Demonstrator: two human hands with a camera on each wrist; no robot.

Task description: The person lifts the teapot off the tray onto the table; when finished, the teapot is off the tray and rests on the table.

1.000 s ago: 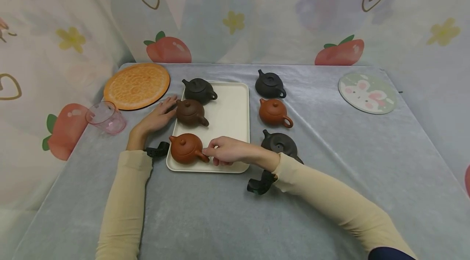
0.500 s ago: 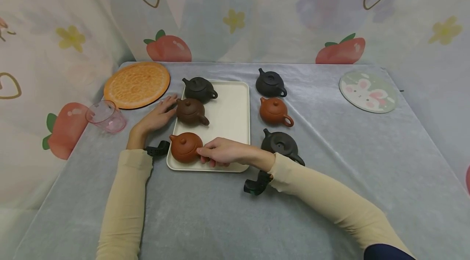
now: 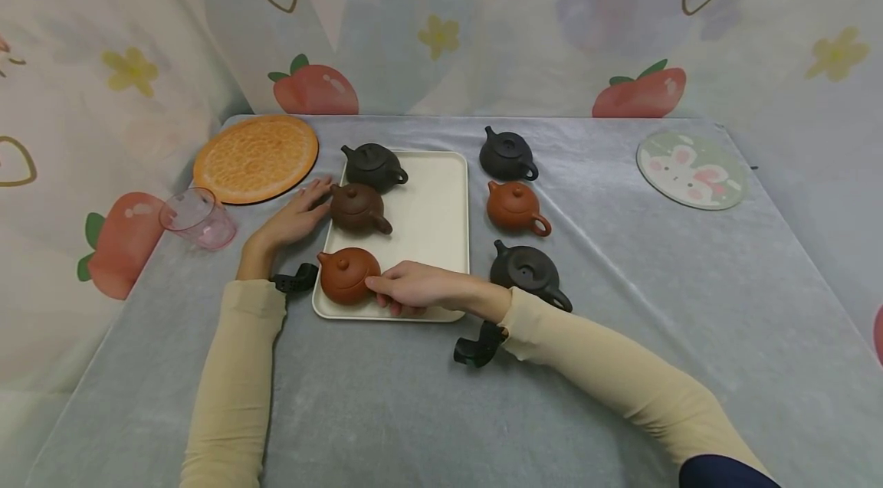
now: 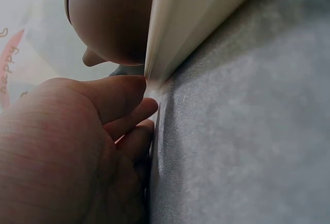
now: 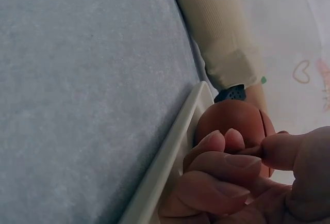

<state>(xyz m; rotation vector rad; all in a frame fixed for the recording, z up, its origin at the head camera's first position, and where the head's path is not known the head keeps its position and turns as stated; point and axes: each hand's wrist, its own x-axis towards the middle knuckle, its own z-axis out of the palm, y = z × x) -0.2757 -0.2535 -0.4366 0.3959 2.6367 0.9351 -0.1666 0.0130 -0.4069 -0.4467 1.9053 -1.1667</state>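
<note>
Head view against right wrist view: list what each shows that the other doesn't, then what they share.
Only the head view shows the left hand touching the tray's left edge, the dark brown teapot, three teapots off the tray, the orange mat and pink cup. Only the right wrist view shows the fingers curled close up. Both show the right hand pinching the reddish teapot.

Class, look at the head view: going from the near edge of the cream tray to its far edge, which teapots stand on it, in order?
Orange-brown teapot, held by the right hand → dark brown teapot, beside the left hand → black teapot, all on the tray.
</note>
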